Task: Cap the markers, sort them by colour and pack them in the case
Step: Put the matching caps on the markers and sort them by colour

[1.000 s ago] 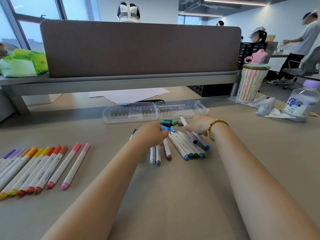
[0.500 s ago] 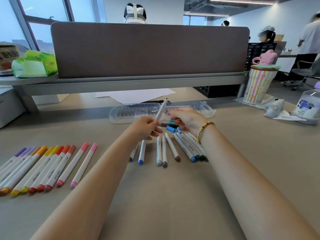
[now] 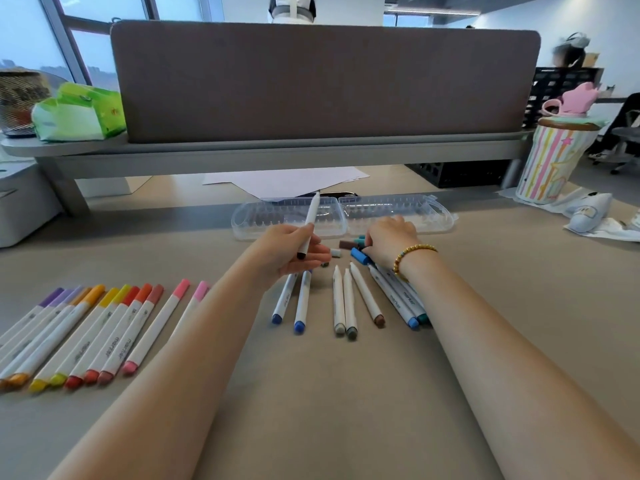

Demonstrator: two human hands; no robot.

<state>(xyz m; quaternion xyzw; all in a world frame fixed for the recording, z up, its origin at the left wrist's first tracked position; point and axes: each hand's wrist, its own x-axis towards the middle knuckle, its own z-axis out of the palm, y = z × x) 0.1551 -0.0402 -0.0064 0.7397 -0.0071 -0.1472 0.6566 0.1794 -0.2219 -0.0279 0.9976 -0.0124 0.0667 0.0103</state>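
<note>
We are pinching a light, stiff black marker (image 3: pixel 309 226) at its middle with our left hand (image 3: pixel 287 252). At three o'clock, our right hand (image 3: pixel 391 239) is picking at loose caps (image 3: pixel 353 244); its grip is hidden.

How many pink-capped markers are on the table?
2. The first pink marker lies near the right end of the sorted row; the second pink marker lies right of it, partly hidden by the left forearm.

Your capped markers (image 3: pixel 104 327) run purple, orange, yellow, red, then pink. You hold a white marker (image 3: pixel 309 223) with a black end. Loose caps (image 3: pixel 356 249) are blue, brown and teal. The cup (image 3: pixel 550 161) wears pastel stripes; your bracelet (image 3: pixel 412 254) is gold-beaded.
</note>
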